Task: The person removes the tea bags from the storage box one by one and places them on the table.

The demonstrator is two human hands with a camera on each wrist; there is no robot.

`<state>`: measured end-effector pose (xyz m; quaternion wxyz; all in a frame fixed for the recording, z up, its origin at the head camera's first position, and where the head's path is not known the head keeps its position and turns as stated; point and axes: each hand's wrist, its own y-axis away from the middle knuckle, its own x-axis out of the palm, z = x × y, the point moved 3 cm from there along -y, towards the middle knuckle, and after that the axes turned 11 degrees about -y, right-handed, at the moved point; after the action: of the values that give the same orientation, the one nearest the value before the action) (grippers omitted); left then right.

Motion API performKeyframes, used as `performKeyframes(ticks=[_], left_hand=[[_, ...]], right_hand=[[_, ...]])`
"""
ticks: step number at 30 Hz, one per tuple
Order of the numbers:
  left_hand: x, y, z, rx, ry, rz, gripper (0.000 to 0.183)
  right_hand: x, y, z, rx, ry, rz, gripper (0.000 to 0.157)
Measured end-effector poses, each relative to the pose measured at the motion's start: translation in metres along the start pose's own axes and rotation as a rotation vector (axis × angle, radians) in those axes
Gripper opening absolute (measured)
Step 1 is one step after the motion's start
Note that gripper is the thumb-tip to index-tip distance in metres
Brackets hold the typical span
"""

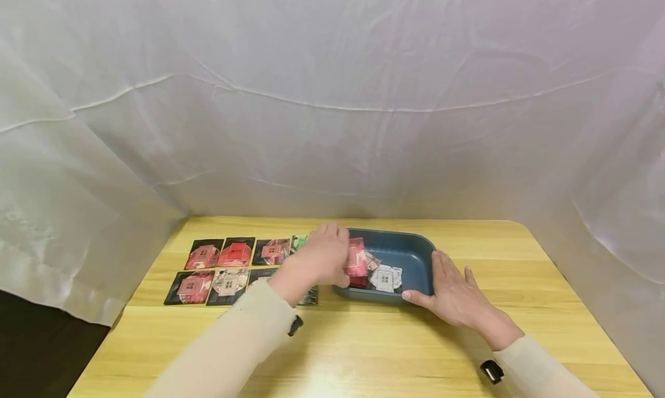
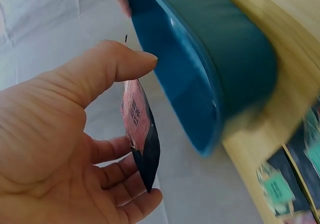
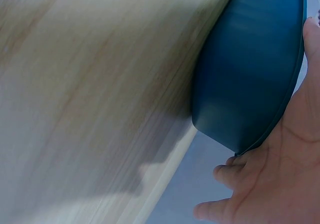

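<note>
In the head view my left hand (image 1: 323,258) is over the left end of a dark blue plastic bin (image 1: 415,253). It holds a small flat sachet (image 1: 357,258) with a pink label; in the left wrist view this sachet (image 2: 137,116) stands edge-on between thumb and fingers. Inside the bin lie a white-patterned sachet (image 1: 385,278) and a red one, partly covered. My right hand (image 1: 457,291) rests against the bin's right near corner, thumb along the near rim, fingers extended at the right end. The right wrist view shows this hand (image 3: 280,169) against the bin's outer wall (image 3: 245,74).
Left of the bin, more sachets lie in two rows on the wooden table (image 1: 363,352), among them a red one (image 1: 237,252) and a cream-patterned one (image 1: 228,285). My left forearm partly covers the row's right end. A white cloth (image 1: 332,144) hangs behind the table.
</note>
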<state>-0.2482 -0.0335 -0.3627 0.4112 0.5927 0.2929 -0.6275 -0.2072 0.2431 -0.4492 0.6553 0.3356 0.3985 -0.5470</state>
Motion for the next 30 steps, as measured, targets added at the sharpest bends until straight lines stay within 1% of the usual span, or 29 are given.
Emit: performKeyframes(ticks=[3, 8, 9, 11, 12, 14, 16, 19, 21, 24, 28, 30], left_hand=[[0.004, 0.015, 0.018, -0.018, 0.034, -0.014, 0.104], [0.013, 0.043, 0.047, -0.070, 0.075, -0.048, 0.087], [0.016, 0.048, 0.051, -0.075, 0.078, -0.051, 0.082], [0.021, 0.059, 0.058, -0.085, 0.090, -0.052, 0.078], [0.023, 0.063, 0.061, -0.085, 0.095, -0.054, 0.078], [0.028, 0.071, 0.064, -0.087, 0.103, -0.054, 0.084], [0.033, 0.078, 0.065, -0.091, 0.105, -0.053, 0.092], [0.043, 0.087, 0.061, -0.084, 0.115, -0.051, 0.095], [0.050, 0.093, 0.056, -0.075, 0.132, -0.042, 0.090], [0.062, 0.100, 0.047, -0.039, 0.147, -0.022, 0.085], [0.076, 0.106, 0.036, 0.010, 0.136, 0.005, 0.085], [0.081, 0.107, 0.032, 0.022, 0.132, 0.013, 0.085]], right_hand=[[0.000, 0.000, 0.000, -0.003, 0.002, 0.000, 0.130], [0.000, 0.000, 0.000, -0.006, 0.006, 0.002, 0.130], [0.000, 0.000, 0.000, -0.006, 0.007, 0.003, 0.131], [-0.001, 0.000, 0.000, -0.005, 0.006, 0.004, 0.131], [-0.001, 0.000, 0.000, -0.005, 0.005, 0.006, 0.131], [-0.001, 0.000, 0.000, -0.003, 0.003, 0.008, 0.131], [-0.001, 0.000, 0.000, -0.003, 0.003, 0.008, 0.132], [-0.001, -0.001, 0.000, -0.003, 0.003, 0.007, 0.132], [-0.001, -0.001, -0.001, -0.002, 0.004, 0.007, 0.132], [-0.001, -0.001, -0.002, -0.001, 0.006, 0.007, 0.133], [0.000, -0.001, -0.002, -0.001, 0.004, 0.008, 0.133], [0.001, -0.001, -0.002, -0.001, 0.003, 0.010, 0.133]])
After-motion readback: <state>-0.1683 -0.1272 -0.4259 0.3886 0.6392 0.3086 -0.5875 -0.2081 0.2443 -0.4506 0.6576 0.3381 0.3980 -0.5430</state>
